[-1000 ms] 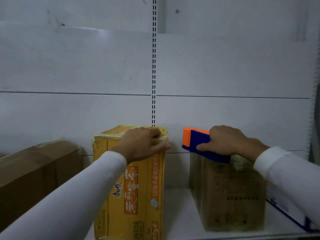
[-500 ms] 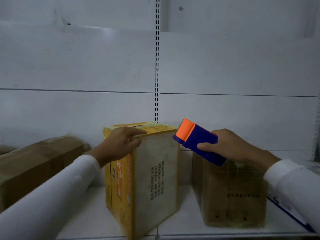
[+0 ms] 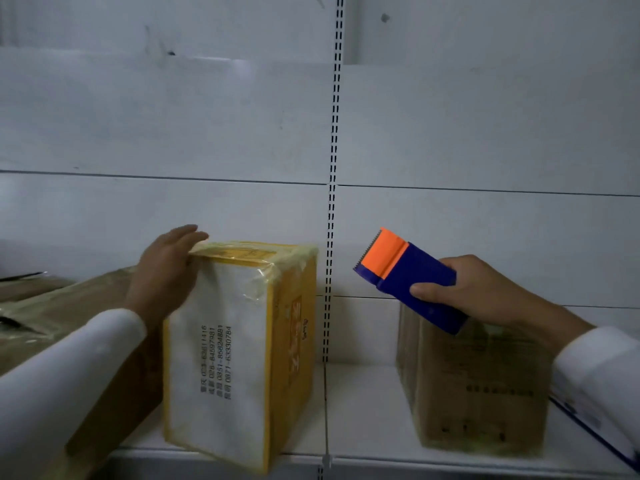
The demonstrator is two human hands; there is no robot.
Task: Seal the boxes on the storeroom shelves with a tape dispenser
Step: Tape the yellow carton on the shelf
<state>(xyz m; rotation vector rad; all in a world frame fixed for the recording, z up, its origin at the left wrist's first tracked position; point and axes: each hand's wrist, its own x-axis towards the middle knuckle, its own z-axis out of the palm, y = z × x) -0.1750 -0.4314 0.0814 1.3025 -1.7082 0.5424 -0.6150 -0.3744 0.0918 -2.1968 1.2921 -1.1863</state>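
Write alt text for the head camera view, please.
A person's left hand steadies a yellow box on a white shelf while the right hand holds a blue and orange tape dispenser above a brown box.

Glossy-taped yellow cardboard box (image 3: 242, 341); smooth, probably plastic tape dispenser (image 3: 408, 278); matt white shelf (image 3: 363, 410).

white back panels (image 3: 173, 116) behind, split by a slotted upright (image 3: 334, 133).

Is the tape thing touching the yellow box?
No, the tape dispenser is held in the right hand, in the air, apart from the yellow box.
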